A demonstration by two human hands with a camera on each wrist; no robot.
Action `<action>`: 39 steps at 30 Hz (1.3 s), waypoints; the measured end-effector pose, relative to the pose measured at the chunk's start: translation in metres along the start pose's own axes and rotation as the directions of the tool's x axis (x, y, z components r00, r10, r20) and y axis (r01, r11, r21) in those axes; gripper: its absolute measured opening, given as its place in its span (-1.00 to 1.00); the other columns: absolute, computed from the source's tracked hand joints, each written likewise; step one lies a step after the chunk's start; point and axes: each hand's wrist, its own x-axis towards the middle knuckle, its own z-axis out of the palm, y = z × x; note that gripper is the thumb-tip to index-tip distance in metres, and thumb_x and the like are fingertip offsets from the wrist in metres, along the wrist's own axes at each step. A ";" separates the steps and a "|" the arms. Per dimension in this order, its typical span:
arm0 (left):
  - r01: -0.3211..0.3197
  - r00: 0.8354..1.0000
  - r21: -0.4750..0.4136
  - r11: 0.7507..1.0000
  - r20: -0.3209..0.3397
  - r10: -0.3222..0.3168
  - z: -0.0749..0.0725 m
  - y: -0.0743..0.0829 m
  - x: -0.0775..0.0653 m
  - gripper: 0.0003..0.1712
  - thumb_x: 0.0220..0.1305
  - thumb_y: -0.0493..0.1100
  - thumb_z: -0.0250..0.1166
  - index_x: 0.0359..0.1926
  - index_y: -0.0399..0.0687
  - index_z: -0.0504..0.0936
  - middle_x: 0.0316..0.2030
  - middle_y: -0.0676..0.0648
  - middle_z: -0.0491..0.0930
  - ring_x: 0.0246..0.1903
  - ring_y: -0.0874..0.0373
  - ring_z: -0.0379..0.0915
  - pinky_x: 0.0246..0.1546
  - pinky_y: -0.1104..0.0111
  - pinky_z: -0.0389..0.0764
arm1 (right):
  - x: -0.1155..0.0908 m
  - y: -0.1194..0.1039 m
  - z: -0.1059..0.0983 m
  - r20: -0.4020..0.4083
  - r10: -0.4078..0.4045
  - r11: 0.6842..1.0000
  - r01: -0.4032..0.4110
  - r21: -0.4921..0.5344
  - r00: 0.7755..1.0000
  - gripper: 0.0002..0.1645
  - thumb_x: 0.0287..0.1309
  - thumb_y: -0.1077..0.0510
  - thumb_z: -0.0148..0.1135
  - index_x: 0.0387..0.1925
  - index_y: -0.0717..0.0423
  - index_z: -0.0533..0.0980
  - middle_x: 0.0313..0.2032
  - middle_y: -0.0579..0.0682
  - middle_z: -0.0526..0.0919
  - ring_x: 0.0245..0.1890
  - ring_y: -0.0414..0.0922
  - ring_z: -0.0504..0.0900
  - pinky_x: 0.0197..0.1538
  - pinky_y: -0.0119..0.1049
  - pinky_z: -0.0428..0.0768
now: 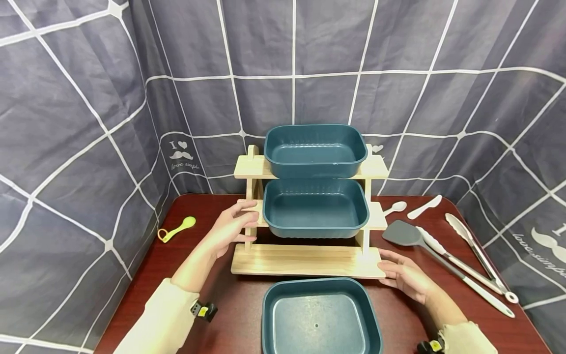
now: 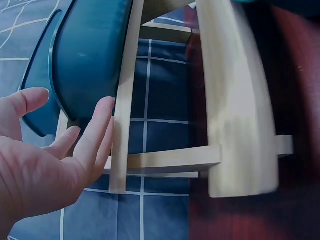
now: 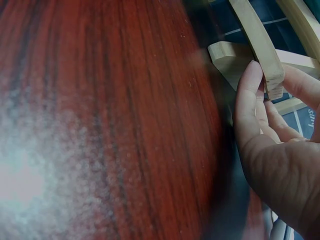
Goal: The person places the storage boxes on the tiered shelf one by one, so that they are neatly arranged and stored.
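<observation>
A three-tier wooden rack (image 1: 305, 260) stands on the table. One blue-green plastic bin (image 1: 316, 169) sits on its top tier and another bin (image 1: 316, 231) on the middle tier. My left hand (image 1: 232, 223) is at the left end of the middle shelf; in the left wrist view its straight fingers (image 2: 95, 135) lie along the shelf board (image 2: 125, 100), thumb spread apart by the bins. At the lower right, my right hand (image 1: 404, 275) holds the end of the bottom shelf. The right wrist view shows that board end (image 3: 272, 80) between thumb and fingers.
A third bin (image 1: 318, 314) lies in front of the rack. On the right are a grey spatula (image 1: 402, 233), tongs (image 1: 477, 250), a white spoon (image 1: 398, 206) and a white knife (image 1: 424, 207). A green spoon (image 1: 181, 227) lies left. Grey checked cloth (image 1: 327, 59) hangs behind.
</observation>
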 end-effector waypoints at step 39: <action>0.194 0.974 0.080 0.978 0.102 -0.202 0.042 -0.138 -0.123 -0.42 0.35 -0.16 0.28 0.35 -0.25 0.47 0.01 -0.12 0.60 -0.13 0.00 0.58 -0.40 0.06 0.76 | 0.000 0.000 0.001 0.003 -0.004 1.000 0.004 -0.010 1.000 -0.39 0.53 0.25 0.08 0.49 0.12 0.18 -0.02 -0.02 0.69 -0.08 -0.12 0.73 0.02 -0.22 0.71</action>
